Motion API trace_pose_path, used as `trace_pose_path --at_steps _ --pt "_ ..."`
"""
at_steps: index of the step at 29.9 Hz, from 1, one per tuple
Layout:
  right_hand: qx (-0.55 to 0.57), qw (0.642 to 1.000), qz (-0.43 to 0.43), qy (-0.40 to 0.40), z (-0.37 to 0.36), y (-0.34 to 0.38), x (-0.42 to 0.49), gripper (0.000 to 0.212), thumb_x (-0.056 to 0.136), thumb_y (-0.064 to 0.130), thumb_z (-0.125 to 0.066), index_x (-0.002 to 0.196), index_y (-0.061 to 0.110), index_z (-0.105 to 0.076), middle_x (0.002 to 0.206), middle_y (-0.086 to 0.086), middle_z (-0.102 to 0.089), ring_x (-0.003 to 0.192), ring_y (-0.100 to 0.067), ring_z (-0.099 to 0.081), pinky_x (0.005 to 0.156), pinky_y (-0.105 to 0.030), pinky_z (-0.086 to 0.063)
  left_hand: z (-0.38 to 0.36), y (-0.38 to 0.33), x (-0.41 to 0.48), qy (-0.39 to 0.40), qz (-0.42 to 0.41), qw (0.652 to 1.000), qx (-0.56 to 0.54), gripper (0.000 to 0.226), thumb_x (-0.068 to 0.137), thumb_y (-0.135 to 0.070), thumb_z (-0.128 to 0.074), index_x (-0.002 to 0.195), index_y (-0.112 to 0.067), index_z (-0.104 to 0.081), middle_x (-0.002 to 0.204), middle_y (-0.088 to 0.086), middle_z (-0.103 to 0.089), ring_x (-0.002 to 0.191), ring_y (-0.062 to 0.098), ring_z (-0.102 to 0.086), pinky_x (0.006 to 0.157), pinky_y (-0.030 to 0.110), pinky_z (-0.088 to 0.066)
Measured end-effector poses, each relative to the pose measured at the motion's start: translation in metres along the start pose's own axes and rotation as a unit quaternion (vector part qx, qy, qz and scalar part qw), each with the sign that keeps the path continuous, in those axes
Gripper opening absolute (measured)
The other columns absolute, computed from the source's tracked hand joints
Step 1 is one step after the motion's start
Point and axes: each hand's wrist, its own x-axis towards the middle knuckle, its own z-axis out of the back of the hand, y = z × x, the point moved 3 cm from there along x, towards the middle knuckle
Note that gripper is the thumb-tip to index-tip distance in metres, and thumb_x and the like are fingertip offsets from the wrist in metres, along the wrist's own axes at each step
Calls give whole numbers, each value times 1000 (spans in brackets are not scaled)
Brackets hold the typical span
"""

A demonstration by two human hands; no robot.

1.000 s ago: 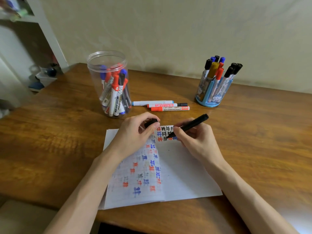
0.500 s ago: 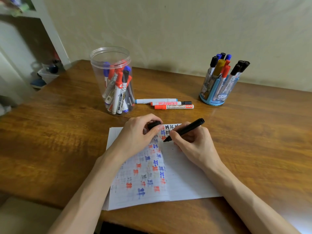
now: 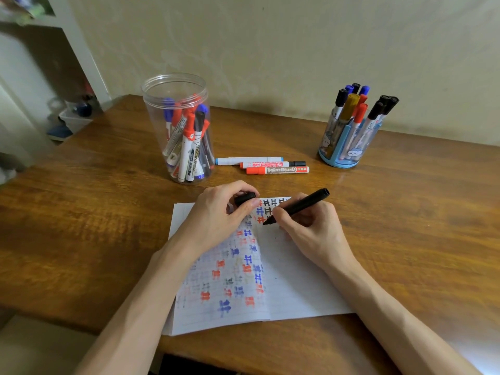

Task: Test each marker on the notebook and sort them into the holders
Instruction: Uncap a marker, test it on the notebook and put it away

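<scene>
An open notebook [image 3: 292, 282] lies in front of me, its left page covered in red, blue and black test marks. My right hand [image 3: 308, 231] grips an uncapped black marker [image 3: 300, 205] with its tip down on the page near the top. My left hand [image 3: 216, 215] rests on the notebook and pinches the black cap [image 3: 244, 198]. A clear plastic jar [image 3: 180, 128] at the back left holds several markers. A blue holder [image 3: 349, 142] at the back right holds several more.
Three markers lie side by side on the wooden table [image 3: 419, 212] between jar and holder: a white one with blue ends [image 3: 249, 160], a red-lettered one with a black cap [image 3: 273, 164], and a red Whiteboard marker [image 3: 277, 170]. A wall stands behind; a shelf is at far left.
The marker tip has shifted slightly down and left on the page. My left hand keeps the cap in place. The view has tilted a little.
</scene>
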Motion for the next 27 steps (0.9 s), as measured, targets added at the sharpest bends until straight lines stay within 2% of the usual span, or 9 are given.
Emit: trace_pose_path --at_steps 6,13,18,23,27 --pt "0 1000 17 24 -3 3 -1 8 94 19 -77 87 19 -76 75 8 -74 70 -14 -71 65 -25 -56 0 0 0 -5 -3 1000 4 23 98 -43 -60 118 -33 -68 111 -21 -67 108 -6 -61 79 4 -49" --pt "-21 1000 21 2 0 1 0 13 93 18 -76 82 22 -70 76 12 -73 75 -8 -70 66 -18 -53 1 -2 0 -3 -5 1000 -3 23 99 -40 -61 118 -31 -69 109 -21 -67 107 -5 -61 79 3 -49" --pt "7 1000 19 1 1 0 0 10 95 19 -75 85 19 -75 78 9 -75 75 -12 -72 67 -20 -53 1 -2 -1 -4 -3 1000 -1 23 99 -40 -62 118 -31 -69 110 -20 -68 106 -5 -61 80 3 -48" --pt "-10 999 27 22 -3 1 0 6 96 25 -76 90 22 -77 80 8 -75 75 -15 -72 67 -32 -60 0 -1 -1 -5 -2 1000 2 21 99 -40 -62 118 -33 -68 109 -22 -66 102 -15 -57 78 0 -46" --pt "-18 999 27 26 -3 0 0 8 94 20 -77 86 21 -75 78 10 -74 73 -11 -71 64 -21 -54 0 -2 -1 -6 -6 1000 4 22 98 -40 -62 118 -32 -68 111 -22 -66 103 -12 -58 77 1 -47"
